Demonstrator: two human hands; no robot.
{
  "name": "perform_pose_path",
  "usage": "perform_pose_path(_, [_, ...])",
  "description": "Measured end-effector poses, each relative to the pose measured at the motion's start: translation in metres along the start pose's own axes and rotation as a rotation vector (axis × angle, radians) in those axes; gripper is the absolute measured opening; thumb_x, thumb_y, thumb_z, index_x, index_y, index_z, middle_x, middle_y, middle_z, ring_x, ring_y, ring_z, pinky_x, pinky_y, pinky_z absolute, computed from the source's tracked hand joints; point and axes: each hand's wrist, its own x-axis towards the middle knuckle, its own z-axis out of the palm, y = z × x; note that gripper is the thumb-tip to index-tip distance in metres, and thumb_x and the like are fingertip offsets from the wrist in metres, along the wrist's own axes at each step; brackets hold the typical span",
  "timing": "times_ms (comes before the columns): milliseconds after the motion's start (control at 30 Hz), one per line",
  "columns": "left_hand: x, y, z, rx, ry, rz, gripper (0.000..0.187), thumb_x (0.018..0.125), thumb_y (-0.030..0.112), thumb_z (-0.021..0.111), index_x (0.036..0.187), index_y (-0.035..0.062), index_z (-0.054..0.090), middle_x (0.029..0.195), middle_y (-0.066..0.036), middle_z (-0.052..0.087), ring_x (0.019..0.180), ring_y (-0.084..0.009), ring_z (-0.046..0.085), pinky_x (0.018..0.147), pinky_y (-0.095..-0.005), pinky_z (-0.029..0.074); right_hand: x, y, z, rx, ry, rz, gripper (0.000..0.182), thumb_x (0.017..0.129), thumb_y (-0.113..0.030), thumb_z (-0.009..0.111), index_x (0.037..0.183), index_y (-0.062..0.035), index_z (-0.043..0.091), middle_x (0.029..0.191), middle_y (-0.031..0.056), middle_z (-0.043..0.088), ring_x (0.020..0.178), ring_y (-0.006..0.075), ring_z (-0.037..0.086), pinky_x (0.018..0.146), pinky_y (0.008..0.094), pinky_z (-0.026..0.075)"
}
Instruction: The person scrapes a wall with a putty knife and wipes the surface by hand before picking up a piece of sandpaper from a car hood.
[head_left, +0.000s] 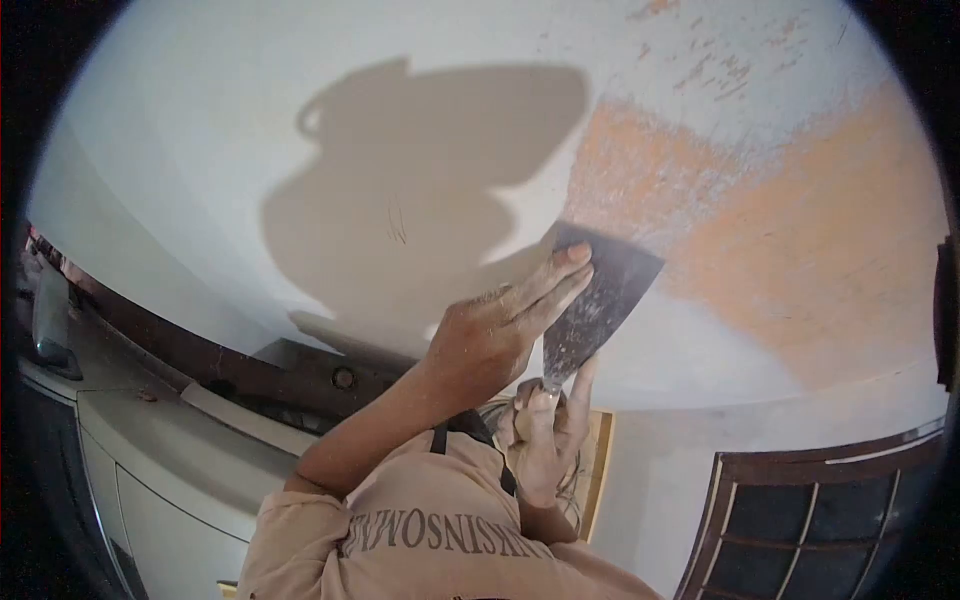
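Note:
A putty knife with a wide, dark, speckled blade (605,300) is against the wall, at the lower left edge of an orange patch (810,240). My right hand (545,445) is closed round its handle below the blade, with fingers along the neck. Two dusty, stretched fingers of my left hand (490,335) lie flat on the blade's face near its upper left corner; the thumb is hidden. White, scratched coating (730,75) borders the orange area above.
At the left a long grey surface (160,430) runs below the wall beside a dark ledge (200,360). A brown-framed window (800,545) is at the lower right. A yellow edge (602,475) stands behind my right hand. A large shadow falls on the wall.

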Motion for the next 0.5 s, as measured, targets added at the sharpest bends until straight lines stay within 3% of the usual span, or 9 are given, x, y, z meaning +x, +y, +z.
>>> perform_pose_path(67, [-0.001,-0.002,0.001,0.032,-0.061,-0.022,0.052,0.067,-0.007,0.052,0.118,0.0017,0.055,0.129,-0.012,0.049,0.116,-0.0251,0.05,0.089,-0.0328,0.047,0.004,0.001,-0.004,-0.014,0.012,0.03,0.065,0.093,-0.016,0.047,0.144,-0.0104,0.007,0.075,0.0067,0.046,0.049,0.0078,0.042,0.041,0.0194,0.036])
perform_pose_path(167, [0.006,0.001,-0.004,-0.018,-0.025,-0.031,0.053,0.066,-0.008,0.052,0.118,0.0022,0.055,0.129,-0.012,0.049,0.116,-0.0247,0.05,0.091,-0.0335,0.046,0.009,0.001,-0.006,0.054,-0.005,-0.049,0.06,0.092,-0.011,0.047,0.141,-0.0008,0.014,0.075,0.0044,0.052,0.051,0.0064,0.045,0.042,0.019,0.038])
perform_pose_path(300, [-0.007,-0.004,-0.003,0.054,-0.045,-0.034,0.054,0.066,-0.01,0.05,0.118,0.0018,0.054,0.129,-0.013,0.048,0.116,-0.0269,0.05,0.09,-0.0341,0.046,0.001,0.0,0.004,0.054,0.008,0.034,0.061,0.092,-0.01,0.046,0.142,-0.0016,0.013,0.073,0.0032,0.049,0.049,0.0048,0.042,0.041,0.019,0.036])
perform_pose_path(433, [0.02,-0.001,-0.015,-0.015,0.101,0.101,0.051,0.068,-0.009,0.05,0.118,0.0009,0.054,0.129,-0.014,0.049,0.11,-0.0263,0.055,0.085,-0.0324,0.048,0.021,-0.02,0.001,0.133,-0.124,-0.071,0.061,0.092,-0.012,0.047,0.142,-0.002,0.013,0.074,0.0049,0.049,0.046,0.0053,0.04,0.04,0.0188,0.036])
perform_pose_path(500, [0.034,0.001,-0.031,-0.066,0.163,0.167,0.048,0.071,-0.005,0.053,0.118,0.0004,0.054,0.126,-0.017,0.051,0.103,-0.0265,0.059,0.08,-0.0332,0.048,0.027,-0.026,0.0,0.288,-0.153,-0.128,0.065,0.092,-0.015,0.048,0.143,-0.0086,0.009,0.077,0.0083,0.051,0.044,0.0079,0.043,0.036,0.0193,0.036])
